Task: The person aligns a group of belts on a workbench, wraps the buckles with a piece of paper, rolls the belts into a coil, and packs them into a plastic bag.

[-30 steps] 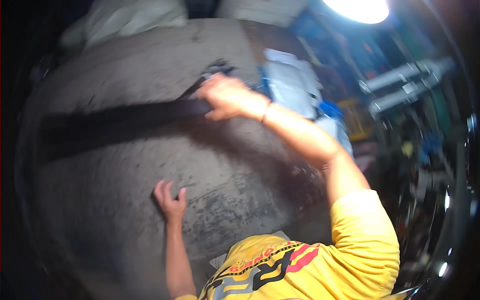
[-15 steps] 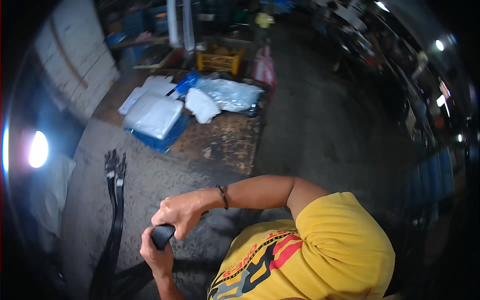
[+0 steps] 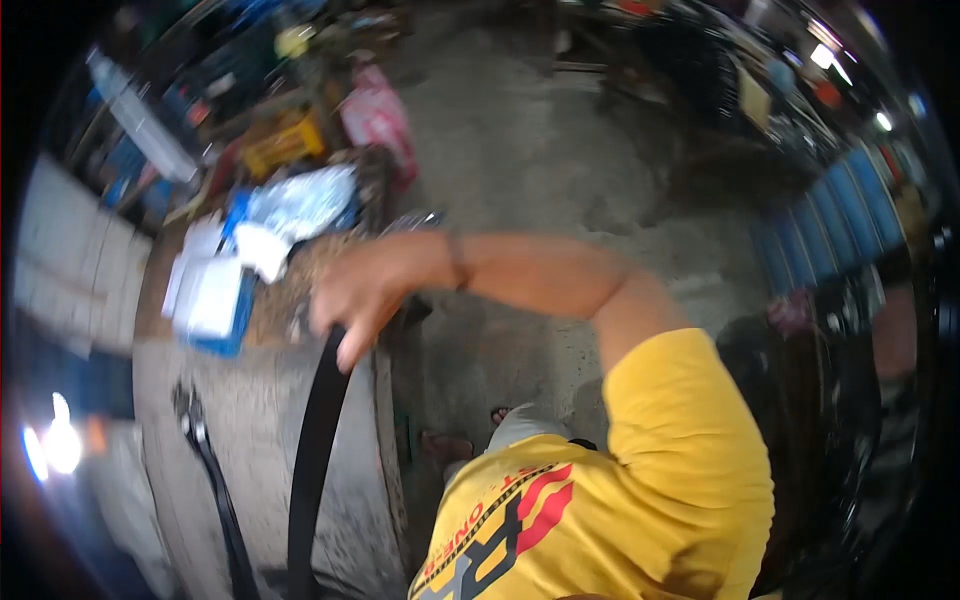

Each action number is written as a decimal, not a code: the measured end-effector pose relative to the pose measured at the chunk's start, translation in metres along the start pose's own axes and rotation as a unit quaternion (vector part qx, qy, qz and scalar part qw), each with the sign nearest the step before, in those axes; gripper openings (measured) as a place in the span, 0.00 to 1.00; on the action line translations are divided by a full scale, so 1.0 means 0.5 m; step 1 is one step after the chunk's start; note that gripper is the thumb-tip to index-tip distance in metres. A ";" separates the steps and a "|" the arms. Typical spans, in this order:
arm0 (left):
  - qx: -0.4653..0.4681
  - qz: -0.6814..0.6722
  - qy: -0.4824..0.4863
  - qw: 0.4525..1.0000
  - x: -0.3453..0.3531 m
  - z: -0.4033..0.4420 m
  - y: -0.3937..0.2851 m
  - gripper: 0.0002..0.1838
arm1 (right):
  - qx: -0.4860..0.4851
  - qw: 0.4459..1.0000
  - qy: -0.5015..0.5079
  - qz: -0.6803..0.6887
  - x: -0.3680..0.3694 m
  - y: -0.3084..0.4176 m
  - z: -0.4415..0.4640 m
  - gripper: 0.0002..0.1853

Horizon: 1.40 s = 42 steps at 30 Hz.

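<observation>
Fingers (image 3: 325, 305), right hand (image 3: 370, 280): curling shut, gripping one black strap (image 3: 317, 440); left hand, cannot tell.
Black strap: running from beneath the fingers, over the worktable (image 3: 265, 400); strap bundle (image 3: 214, 480): lying to their left.

Shirt (image 3: 690, 450): solid yellow; print in red, black, grey. Wide strap (image 3: 312, 470): uniform black. Narrower straps (image 3: 222, 500): black, pale band near upper end. Tabletop (image 3: 250, 400): grey, dark-mottled. Stacked sheets (image 3: 207, 297): white, blue beneath. Crate (image 3: 280, 145): yellow. Hanging bag (image 3: 378, 120): pink and white, pattern blurred. Ribbed panel (image 3: 835, 225): blue, lighter stripes. Floor (image 3: 520, 150): grey.
</observation>
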State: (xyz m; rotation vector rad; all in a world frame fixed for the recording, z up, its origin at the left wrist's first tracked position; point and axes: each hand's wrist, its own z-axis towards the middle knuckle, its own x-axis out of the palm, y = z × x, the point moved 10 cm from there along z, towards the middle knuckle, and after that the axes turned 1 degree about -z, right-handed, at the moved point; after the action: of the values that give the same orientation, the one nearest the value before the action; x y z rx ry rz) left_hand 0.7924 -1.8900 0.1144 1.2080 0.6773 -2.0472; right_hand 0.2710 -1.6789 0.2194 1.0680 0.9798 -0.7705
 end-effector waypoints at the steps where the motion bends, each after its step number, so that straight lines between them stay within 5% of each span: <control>1: 0.015 0.006 -0.009 1.000 -0.021 -0.026 0.043 0.18 | 0.016 0.999 -0.005 -0.031 -0.005 -0.029 -0.031 0.26; 5: -0.021 0.076 0.003 0.997 -0.205 -0.155 0.049 0.27 | 0.180 0.982 0.018 -0.059 -0.027 -0.164 -0.089 0.22; 6: 0.019 0.103 -0.041 0.994 -0.253 -0.160 0.018 0.16 | 0.256 0.964 0.031 -0.071 -0.023 -0.194 -0.098 0.18; 8: -0.015 0.087 -0.008 0.996 -0.294 -0.198 0.061 0.14 | 0.280 0.957 0.035 -0.069 -0.005 -0.226 -0.088 0.17; 13: -0.167 0.080 0.078 0.980 -0.345 -0.251 0.167 0.14 | 0.266 0.958 0.079 -0.068 0.167 -0.293 0.070 0.20; 17: -0.192 0.156 0.099 0.964 -0.348 -0.326 0.321 0.17 | 0.199 0.970 0.083 -0.116 0.320 -0.260 0.276 0.22; 22: -0.183 0.392 0.106 0.895 -0.244 -0.381 0.441 0.17 | 0.098 0.969 -0.053 -0.222 0.484 -0.195 0.489 0.20; 24: -0.304 0.418 0.176 0.838 -0.174 -0.420 0.463 0.20 | 0.122 0.956 -0.032 -0.265 0.547 -0.175 0.537 0.17; 28: -0.357 0.269 0.258 0.856 0.035 -0.572 0.457 0.28 | 0.117 0.940 0.064 -0.315 0.687 -0.165 0.569 0.14; 30: -0.392 0.219 0.195 0.872 0.080 -0.640 0.451 0.26 | 0.127 0.938 0.065 -0.317 0.689 -0.162 0.574 0.13; 34: -0.479 0.157 0.204 0.839 0.065 -0.662 0.507 0.24 | 0.133 0.938 0.129 -0.294 0.700 -0.182 0.580 0.14; 35: -0.462 0.179 0.112 0.862 0.038 -0.657 0.511 0.25 | 0.149 0.940 0.147 -0.268 0.689 -0.173 0.585 0.14; 37: -0.488 0.165 0.084 0.853 0.027 -0.656 0.532 0.25 | 0.157 0.938 0.145 -0.275 0.705 -0.187 0.579 0.14; 38: -0.456 0.189 0.118 0.862 0.039 -0.662 0.536 0.26 | 0.164 0.934 0.140 -0.286 0.707 -0.187 0.577 0.15; 39: -0.509 0.212 0.241 0.799 0.065 -0.675 0.541 0.27 | 0.164 0.932 0.143 -0.291 0.711 -0.185 0.576 0.16; 42: -0.520 0.280 0.260 0.764 0.079 -0.703 0.548 0.30 | 0.140 0.951 0.113 -0.253 0.686 -0.171 0.571 0.18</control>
State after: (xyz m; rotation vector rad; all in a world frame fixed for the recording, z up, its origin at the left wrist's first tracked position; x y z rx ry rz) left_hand 1.1786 -1.8298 -0.1034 1.0422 1.2788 -0.5714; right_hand 0.4030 -1.9945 -0.0795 1.1804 1.3994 -1.2536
